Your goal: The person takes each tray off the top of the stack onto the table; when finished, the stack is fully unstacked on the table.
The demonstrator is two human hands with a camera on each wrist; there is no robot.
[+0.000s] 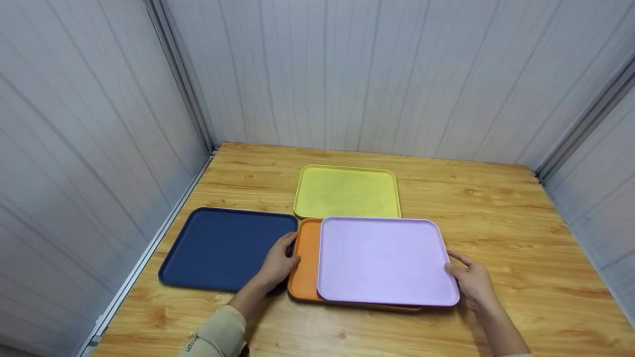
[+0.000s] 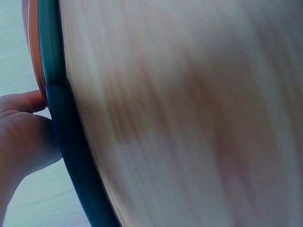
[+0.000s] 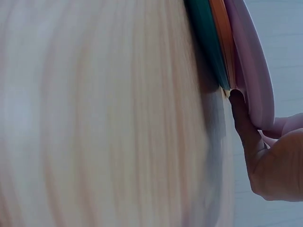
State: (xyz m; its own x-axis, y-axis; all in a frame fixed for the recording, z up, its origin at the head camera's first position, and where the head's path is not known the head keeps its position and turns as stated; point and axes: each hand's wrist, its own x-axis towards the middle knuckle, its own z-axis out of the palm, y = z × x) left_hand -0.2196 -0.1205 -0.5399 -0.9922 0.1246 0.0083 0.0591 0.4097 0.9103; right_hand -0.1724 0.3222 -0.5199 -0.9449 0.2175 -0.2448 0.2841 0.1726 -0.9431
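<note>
My right hand [image 1: 474, 285] pinches the right edge of a lilac tray [image 1: 382, 260], which overlaps an orange tray [image 1: 307, 258] and is shifted to its right. In the right wrist view one finger [image 3: 240, 113] reaches beneath the lilac tray, up to the edges of the trays below. A teal tray [image 3: 208, 42] lies under the orange one, hidden from above. My left hand [image 1: 275, 263] reaches over the right side of a navy blue tray [image 1: 223, 250], its thumb and fingertips against the orange tray's left edge. In the left wrist view that hand [image 2: 26, 127] is beside the tray rims.
A yellow tray [image 1: 347, 191] lies just behind the stack. All the trays are on a wood-grain table [image 1: 501, 223]. Pale panel walls [image 1: 347, 74] rise behind the table and along both sides, with metal posts [image 1: 181, 74] at the corners.
</note>
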